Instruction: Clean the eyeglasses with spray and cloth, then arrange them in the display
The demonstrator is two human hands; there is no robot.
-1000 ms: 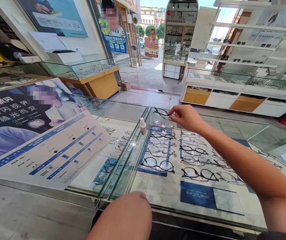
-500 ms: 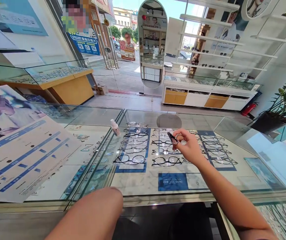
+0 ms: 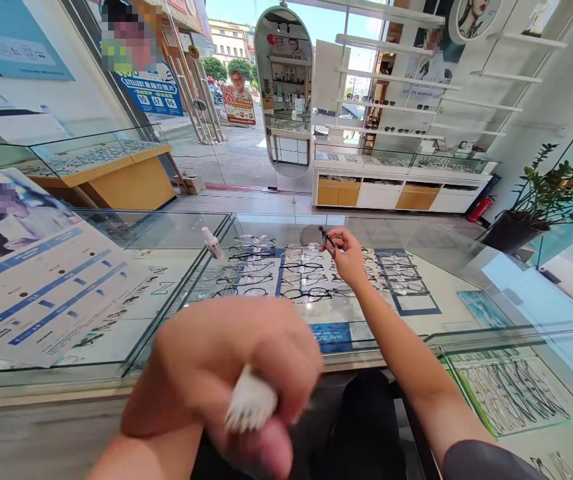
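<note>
My right hand [image 3: 349, 257] is stretched out over the glass display case [image 3: 446, 267] and pinches a pair of dark-framed glasses [image 3: 327, 237] held above the glass. My left hand [image 3: 226, 373] is raised close to the camera, closed in a fist round a white crumpled cloth or tissue [image 3: 251, 403]. Below the glass lie rows of several glasses [image 3: 276, 277] on white and blue trays. A small white bottle [image 3: 211, 242] stands on the case top to the left of the right hand.
A printed poster [image 3: 41, 280] lies on the glass at the left. More display counters [image 3: 396, 180], wall shelves with glasses, an oval mirror [image 3: 283, 87] and a potted plant [image 3: 551, 193] stand beyond. Another glass case [image 3: 511, 387] with frames sits at the lower right.
My left hand rose from the lower edge into full view, holding the white cloth. My right hand lifted the glasses from the far rows and drew them up above the glass. The view swung right.
</note>
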